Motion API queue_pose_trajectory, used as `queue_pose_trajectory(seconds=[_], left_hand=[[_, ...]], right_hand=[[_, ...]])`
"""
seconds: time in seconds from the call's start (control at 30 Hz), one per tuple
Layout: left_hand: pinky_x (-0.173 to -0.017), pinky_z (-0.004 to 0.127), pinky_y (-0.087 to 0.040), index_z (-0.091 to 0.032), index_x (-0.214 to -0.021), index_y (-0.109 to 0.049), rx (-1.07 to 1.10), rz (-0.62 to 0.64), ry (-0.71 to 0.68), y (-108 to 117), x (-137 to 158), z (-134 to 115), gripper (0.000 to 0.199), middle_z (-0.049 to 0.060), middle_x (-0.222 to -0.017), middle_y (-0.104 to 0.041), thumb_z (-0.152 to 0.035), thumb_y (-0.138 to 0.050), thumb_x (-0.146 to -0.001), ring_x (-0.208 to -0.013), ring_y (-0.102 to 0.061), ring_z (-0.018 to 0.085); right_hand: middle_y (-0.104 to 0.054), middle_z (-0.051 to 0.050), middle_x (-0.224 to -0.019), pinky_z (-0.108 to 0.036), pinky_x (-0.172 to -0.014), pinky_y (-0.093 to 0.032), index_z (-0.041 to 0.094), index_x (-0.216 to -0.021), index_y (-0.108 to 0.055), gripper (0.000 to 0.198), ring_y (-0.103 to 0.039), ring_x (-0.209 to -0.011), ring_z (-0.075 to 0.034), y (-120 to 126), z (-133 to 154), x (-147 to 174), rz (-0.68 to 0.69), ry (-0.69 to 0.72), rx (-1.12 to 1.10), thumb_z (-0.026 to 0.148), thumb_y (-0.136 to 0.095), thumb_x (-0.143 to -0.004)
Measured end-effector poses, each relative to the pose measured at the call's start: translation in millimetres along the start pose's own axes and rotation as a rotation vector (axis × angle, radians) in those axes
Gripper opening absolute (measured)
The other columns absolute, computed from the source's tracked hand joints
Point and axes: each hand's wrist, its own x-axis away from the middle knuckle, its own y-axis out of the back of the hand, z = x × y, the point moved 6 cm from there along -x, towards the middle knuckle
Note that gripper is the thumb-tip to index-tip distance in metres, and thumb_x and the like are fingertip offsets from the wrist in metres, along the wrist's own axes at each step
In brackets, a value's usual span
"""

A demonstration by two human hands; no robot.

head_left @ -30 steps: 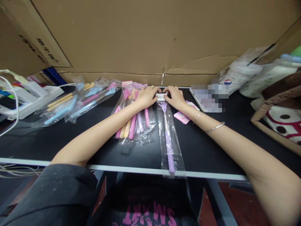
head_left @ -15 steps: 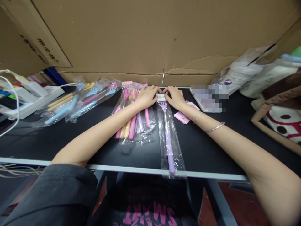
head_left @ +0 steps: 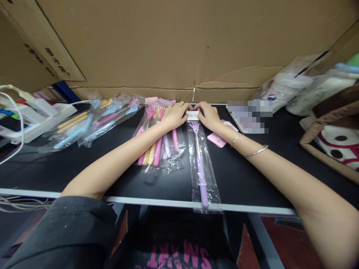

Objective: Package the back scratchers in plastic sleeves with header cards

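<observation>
A purple back scratcher (head_left: 200,168) lies in a clear plastic bag (head_left: 210,188), its claw end away from me and its handle reaching the table's front edge. At the bag's far end is a small white card (head_left: 192,115). My left hand (head_left: 175,116) is closed on the card's left end, thumb in front and fingers bent behind. On the right end my right hand (head_left: 209,116) grips it the same way. Under my left forearm lie several bagged pink, yellow and purple back scratchers (head_left: 157,151). Beside my right wrist are pink printed cards (head_left: 217,139).
More bagged blue, yellow and pink back scratchers (head_left: 89,125) lie to the left, near a white power strip (head_left: 53,116). A phone (head_left: 244,121), a bagged drink cup (head_left: 288,87) and a brown-handled bag (head_left: 336,142) are at right. A cardboard wall (head_left: 168,48) stands behind.
</observation>
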Motion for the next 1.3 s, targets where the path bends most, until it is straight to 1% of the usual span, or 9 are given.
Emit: queue_pose_trajectory(seconds=[0.73, 1.1, 1.3], left_hand=[[-0.110, 0.042, -0.041, -0.017, -0.128, -0.059, 0.001, 0.006, -0.015, -1.4, -0.8, 0.3, 0.038, 0.011, -0.128, -0.065, -0.019, -0.043, -0.093, -0.126, -0.058, 0.027], [-0.109, 0.042, -0.041, -0.017, -0.127, -0.060, -0.002, 0.014, -0.012, -2.2, -1.5, 1.1, 0.038, 0.012, -0.127, -0.065, -0.017, -0.044, -0.093, -0.126, -0.058, 0.028], [-0.110, 0.043, -0.041, -0.015, -0.128, -0.059, 0.012, 0.024, -0.013, -1.5, -1.4, -0.4, 0.039, 0.013, -0.129, -0.064, -0.016, -0.044, -0.092, -0.127, -0.057, 0.029]], right_hand=[[-0.067, -0.013, -0.111, -0.044, -0.091, -0.039, 0.022, -0.107, -0.060, 0.031, -0.059, -0.103, -0.029, 1.6, 3.4, 0.9, 0.014, 0.011, 0.007, 0.014, -0.040, -0.084], [-0.068, -0.012, -0.108, -0.043, -0.088, -0.040, 0.022, -0.103, -0.059, 0.028, -0.060, -0.099, -0.029, -2.9, -0.9, -0.5, -0.027, 0.063, 0.007, 0.014, -0.042, -0.083], [-0.067, -0.011, -0.106, -0.043, -0.089, -0.040, 0.021, -0.102, -0.060, 0.027, -0.060, -0.097, -0.028, -2.5, -2.1, -1.2, -0.038, 0.056, -0.042, 0.013, -0.043, -0.082]])
